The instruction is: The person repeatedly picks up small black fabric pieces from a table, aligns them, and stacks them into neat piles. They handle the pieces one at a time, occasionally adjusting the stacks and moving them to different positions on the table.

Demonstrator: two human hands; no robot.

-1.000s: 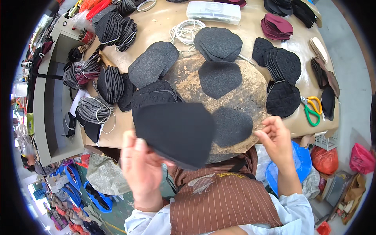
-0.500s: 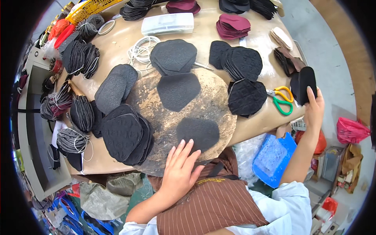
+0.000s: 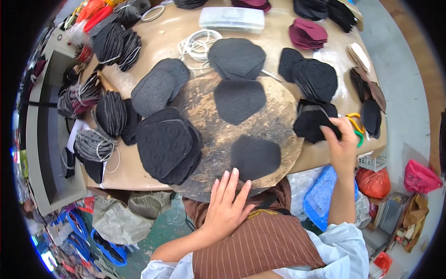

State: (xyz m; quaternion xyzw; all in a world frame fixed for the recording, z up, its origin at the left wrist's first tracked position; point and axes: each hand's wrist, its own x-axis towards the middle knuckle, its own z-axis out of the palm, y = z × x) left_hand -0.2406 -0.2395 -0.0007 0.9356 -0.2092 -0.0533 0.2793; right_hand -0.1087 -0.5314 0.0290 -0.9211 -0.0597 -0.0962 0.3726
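My left hand (image 3: 227,202) lies with its fingers stretched out on the near edge of a round, worn wooden board (image 3: 200,100). Just beyond its fingertips is a flat dark-grey cut piece (image 3: 255,157), and a similar cut piece (image 3: 239,101) rests farther up the board. At the board's right side, my right hand (image 3: 343,139) pinches the edge of a black fabric piece (image 3: 312,124) on a small black stack. Scissors with yellow and green handles (image 3: 359,136) are partly hidden behind that hand.
Stacks of black pieces (image 3: 167,146) and grey pieces (image 3: 237,58) surround the board. White cord (image 3: 197,46) and a clear plastic box (image 3: 231,19) lie farther back. Tied grey bundles (image 3: 95,144) fill the left side. Below the table's right edge sits a blue tray (image 3: 320,197).
My right hand has moved left from the black oblong pieces at the table's right edge to the black stack beside the board. My left hand stays on the board's near edge; the view has shifted.
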